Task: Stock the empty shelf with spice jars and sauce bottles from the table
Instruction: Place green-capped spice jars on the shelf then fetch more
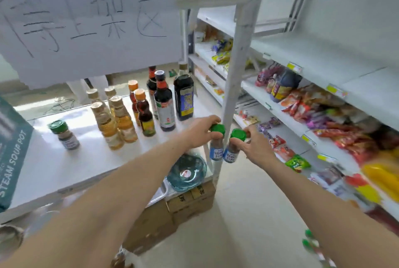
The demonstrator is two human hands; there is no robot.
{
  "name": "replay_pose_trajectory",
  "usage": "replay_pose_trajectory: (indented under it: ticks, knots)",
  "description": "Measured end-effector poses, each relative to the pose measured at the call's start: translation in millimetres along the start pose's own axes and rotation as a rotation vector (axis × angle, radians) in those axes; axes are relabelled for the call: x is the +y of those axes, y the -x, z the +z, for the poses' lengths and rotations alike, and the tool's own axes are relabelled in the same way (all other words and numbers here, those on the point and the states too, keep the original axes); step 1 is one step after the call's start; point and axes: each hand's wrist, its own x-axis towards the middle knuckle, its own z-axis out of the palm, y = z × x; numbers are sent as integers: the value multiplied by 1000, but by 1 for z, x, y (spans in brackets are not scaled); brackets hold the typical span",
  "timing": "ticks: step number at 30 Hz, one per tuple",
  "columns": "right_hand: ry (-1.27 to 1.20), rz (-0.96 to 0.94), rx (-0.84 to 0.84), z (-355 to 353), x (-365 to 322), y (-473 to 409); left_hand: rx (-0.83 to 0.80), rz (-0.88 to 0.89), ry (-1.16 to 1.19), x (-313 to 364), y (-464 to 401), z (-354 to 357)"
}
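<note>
Each hand grips a green-capped spice jar by its lid, the left hand (199, 130) holding the left jar (216, 144) and the right hand (255, 141) the right jar (232, 146), side by side just off the white surface (64, 166), near the shelf (323, 56).

Three green-capped spice jars: one on the bench (64, 166) at (64, 135), one (216, 143) in the left hand (199, 130), one (232, 145) in the right hand (255, 143). Four pale golden bottles (121, 116). Two orange-capped bottles (144, 114). Three tall dark sauce bottles (183, 97).
</note>
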Motion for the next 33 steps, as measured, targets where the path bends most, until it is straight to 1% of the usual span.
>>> replay_pose_trajectory:
  ticks: [7, 13, 15, 17, 20, 24, 28, 33]
  knots:
    - [-28, 164, 195, -123, 101, 16, -110, 202, 37, 132, -98, 78]
    - [-8, 256, 353, -215, 169, 16, -155, 319, 65, 229, -176, 124]
    - [17, 290, 400, -240, 189, 9, -175, 388, 83, 258, -204, 137]
    - [20, 322, 447, -262, 209, -2, -190, 451, 86, 284, -234, 151]
    - [16, 375, 502, -293, 238, -25, -219, 498, 61, 319, -283, 168]
    - [-8, 433, 594, -332, 274, -61, -289, 559, 88, 359, -357, 190]
    - [-21, 489, 675, -373, 310, -101, -315, 651, 100, 402, -428, 210]
    - [-71, 544, 739, -413, 355, -138, -370, 675, 134, 448, -499, 243]
